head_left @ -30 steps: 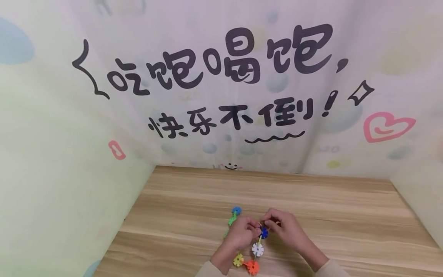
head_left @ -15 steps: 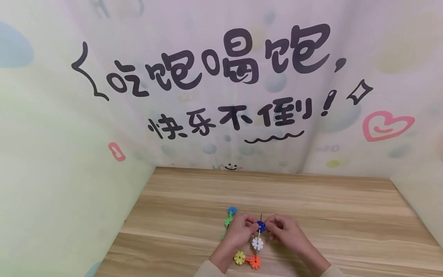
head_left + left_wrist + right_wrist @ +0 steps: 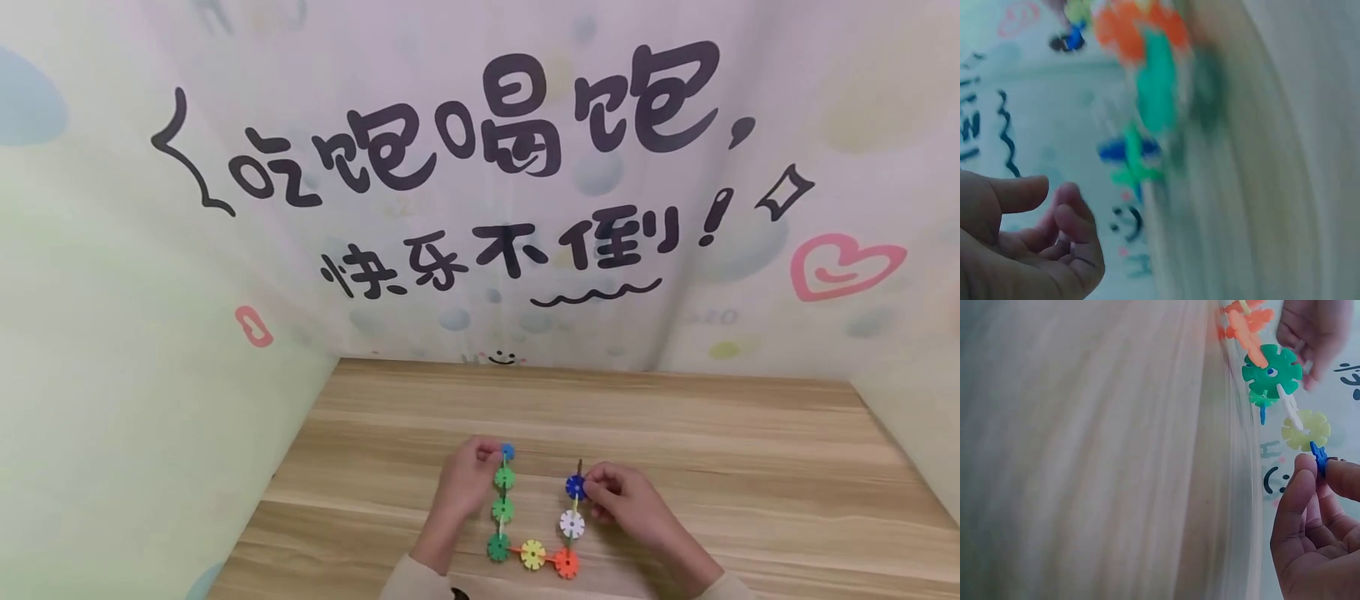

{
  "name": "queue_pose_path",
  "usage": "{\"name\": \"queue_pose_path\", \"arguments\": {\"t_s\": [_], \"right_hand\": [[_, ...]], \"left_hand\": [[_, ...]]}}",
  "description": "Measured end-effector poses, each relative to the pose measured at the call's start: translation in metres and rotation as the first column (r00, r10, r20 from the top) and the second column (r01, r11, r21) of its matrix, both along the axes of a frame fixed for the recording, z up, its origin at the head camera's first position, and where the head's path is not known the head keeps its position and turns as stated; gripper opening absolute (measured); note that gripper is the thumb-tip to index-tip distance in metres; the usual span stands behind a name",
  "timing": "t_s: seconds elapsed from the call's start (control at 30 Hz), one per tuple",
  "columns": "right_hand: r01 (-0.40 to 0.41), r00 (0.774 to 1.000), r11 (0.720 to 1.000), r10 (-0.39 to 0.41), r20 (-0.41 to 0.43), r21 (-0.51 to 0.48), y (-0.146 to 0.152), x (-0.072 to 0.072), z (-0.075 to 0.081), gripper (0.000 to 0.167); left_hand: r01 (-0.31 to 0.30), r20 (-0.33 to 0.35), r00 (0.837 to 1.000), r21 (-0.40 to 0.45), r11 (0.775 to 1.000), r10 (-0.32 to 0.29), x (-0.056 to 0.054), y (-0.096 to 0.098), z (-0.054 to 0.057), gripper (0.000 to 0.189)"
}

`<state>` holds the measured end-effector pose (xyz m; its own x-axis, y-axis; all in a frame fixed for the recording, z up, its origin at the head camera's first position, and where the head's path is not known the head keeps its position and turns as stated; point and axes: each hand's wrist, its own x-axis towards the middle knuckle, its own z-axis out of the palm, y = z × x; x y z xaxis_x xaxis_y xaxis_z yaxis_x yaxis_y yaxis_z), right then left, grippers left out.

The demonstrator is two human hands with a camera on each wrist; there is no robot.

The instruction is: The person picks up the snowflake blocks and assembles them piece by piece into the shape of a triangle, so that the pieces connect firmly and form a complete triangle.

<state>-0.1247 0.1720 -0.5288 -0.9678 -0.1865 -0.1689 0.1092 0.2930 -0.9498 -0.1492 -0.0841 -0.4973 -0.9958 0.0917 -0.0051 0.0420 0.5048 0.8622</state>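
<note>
A U-shaped chain of notched plastic snowflake discs lies before me in the head view. My right hand point(image 3: 628, 502) pinches the dark blue disc point(image 3: 575, 487) at the chain's right end; the right wrist view shows this blue disc point(image 3: 1319, 460) between thumb and forefinger. A thin dark disc point(image 3: 580, 467) stands edge-on beyond it. My left hand point(image 3: 467, 479) is beside the light blue disc point(image 3: 507, 452) at the other end. In the left wrist view that hand point(image 3: 1041, 244) has loosely bent fingers, with a gap between thumb and forefinger and nothing in it.
Along the chain come green discs point(image 3: 503, 510), a darker green disc point(image 3: 498, 547), a yellow disc point(image 3: 533, 554), an orange disc point(image 3: 567, 563) and a white disc point(image 3: 572, 524). The wooden table point(image 3: 360, 467) ends at a printed curtain point(image 3: 420, 333) behind and at both sides.
My left hand has left the dark blue disc and moved left to the light blue end, uncovering the green discs. My right hand stays at the dark blue disc.
</note>
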Motion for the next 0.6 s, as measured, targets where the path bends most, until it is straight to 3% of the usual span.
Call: {"name": "queue_pose_path", "arguments": {"t_s": [0.13,0.3,0.6], "right_hand": [[0.009,1.000,1.000,-0.009,0.012,-0.007,0.004,0.000,-0.002,0.013],[0.004,1.000,1.000,-0.004,0.012,-0.027,0.005,-0.002,-0.003,0.014],[-0.015,1.000,0.999,0.015,0.008,-0.028,0.001,-0.004,0.000,0.014]], "left_hand": [[0.024,0.073,0.997,-0.053,0.998,-0.020,-0.004,-0.011,-0.011,0.022],[0.072,0.158,0.985,-0.001,0.997,-0.071,-0.005,-0.012,-0.020,0.026],[0.106,0.153,0.981,0.079,0.991,-0.117,-0.012,-0.004,-0.024,0.022]]}}
